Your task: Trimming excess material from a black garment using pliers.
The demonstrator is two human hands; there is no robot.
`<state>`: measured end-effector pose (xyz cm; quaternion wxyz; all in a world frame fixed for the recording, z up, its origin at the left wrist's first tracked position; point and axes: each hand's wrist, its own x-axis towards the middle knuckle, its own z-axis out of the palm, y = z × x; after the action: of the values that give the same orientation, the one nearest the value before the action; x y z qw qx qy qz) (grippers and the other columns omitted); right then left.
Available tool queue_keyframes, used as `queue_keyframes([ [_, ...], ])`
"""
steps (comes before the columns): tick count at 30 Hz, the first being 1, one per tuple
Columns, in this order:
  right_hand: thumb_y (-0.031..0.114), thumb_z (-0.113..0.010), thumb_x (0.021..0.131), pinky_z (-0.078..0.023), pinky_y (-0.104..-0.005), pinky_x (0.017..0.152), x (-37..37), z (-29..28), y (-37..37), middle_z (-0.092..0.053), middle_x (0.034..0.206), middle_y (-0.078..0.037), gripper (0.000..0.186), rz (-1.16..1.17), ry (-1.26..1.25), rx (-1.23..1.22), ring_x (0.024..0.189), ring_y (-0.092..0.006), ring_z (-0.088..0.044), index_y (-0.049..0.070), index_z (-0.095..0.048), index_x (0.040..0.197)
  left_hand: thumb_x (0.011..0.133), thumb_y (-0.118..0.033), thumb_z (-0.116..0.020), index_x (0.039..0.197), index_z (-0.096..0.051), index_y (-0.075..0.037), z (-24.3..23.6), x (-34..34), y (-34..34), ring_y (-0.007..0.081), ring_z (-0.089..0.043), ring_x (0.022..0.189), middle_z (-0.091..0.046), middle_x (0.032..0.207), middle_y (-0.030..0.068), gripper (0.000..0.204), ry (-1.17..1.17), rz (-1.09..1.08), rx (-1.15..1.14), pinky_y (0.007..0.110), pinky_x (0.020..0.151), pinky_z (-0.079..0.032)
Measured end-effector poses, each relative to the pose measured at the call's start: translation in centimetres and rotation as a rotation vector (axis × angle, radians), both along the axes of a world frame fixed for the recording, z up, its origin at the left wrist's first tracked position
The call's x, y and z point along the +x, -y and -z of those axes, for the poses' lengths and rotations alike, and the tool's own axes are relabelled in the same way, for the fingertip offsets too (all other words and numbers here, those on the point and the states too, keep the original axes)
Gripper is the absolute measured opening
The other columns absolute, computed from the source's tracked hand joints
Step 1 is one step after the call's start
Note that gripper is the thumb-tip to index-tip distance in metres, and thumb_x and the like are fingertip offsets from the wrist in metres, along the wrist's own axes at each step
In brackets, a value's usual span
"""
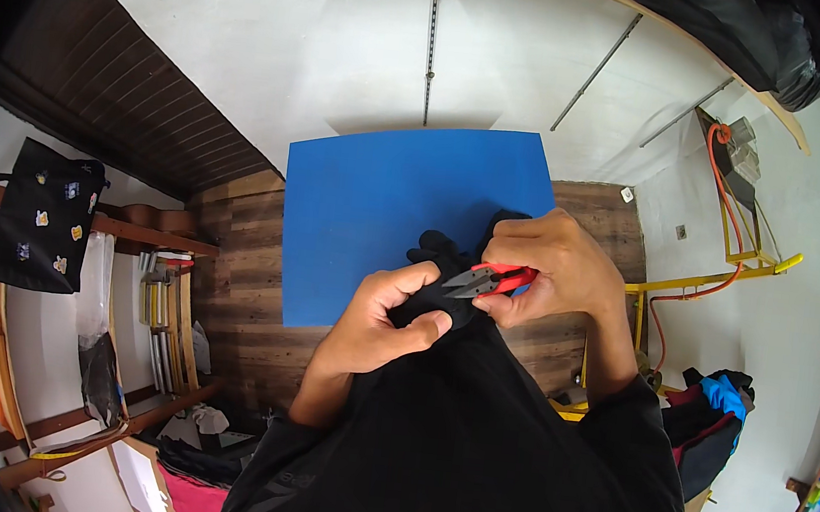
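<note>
My left hand (386,315) pinches a bunched black cloth item (424,310) between thumb and fingers. Finger-like folds stick up at its far side; whether it is a glove or some other garment, I cannot tell. My right hand (559,267) is closed around red-handled thread snips (499,279). Their two grey blades point left, slightly apart, right over the cloth near my left fingertips. More dark cloth shows beside the right fingers. Whether the blades touch the cloth is unclear.
Below my hands lies a blue tabletop (354,220) over a wood-look floor (248,279). At the left are a shelf rack (163,320) and a hanging black bag (46,218). To the right stand a yellow metal frame (708,277) with an orange hose and piled clothes (713,418).
</note>
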<state>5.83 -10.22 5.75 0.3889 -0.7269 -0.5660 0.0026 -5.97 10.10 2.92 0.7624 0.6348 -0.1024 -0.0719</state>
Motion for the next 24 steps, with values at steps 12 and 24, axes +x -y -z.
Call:
queue_keyframes([
  [12, 0.016, -0.081, 0.059, -0.035, -0.0318, 0.044, 0.3, -0.1, 0.8, -0.050, 0.061, -0.004, 0.027, 0.017, -0.046, -0.053, 0.049, -0.0226, -0.048, 0.007, -0.058, 0.069, 0.084, 0.000, -0.059, 0.078, -0.047, -0.004, 0.3, 0.0, 0.0, 0.0015, -0.031, 0.064, -0.035, 0.068, -0.0074, 0.015, 0.002, -0.005, -0.024, 0.021, 0.054, -0.027],
  [24, 0.020, -0.080, 0.062, -0.035, -0.0342, 0.044, 0.3, -0.3, 1.3, -0.048, 0.060, -0.005, 0.028, -0.009, -0.043, -0.071, 0.050, -0.0256, -0.049, 0.006, -0.056, 0.068, 0.082, 0.002, -0.058, 0.078, -0.047, -0.004, 0.3, 0.2, 0.5, 0.0013, -0.031, 0.064, -0.035, 0.069, -0.0074, 0.012, -0.014, 0.001, -0.029, 0.021, 0.054, -0.026],
])
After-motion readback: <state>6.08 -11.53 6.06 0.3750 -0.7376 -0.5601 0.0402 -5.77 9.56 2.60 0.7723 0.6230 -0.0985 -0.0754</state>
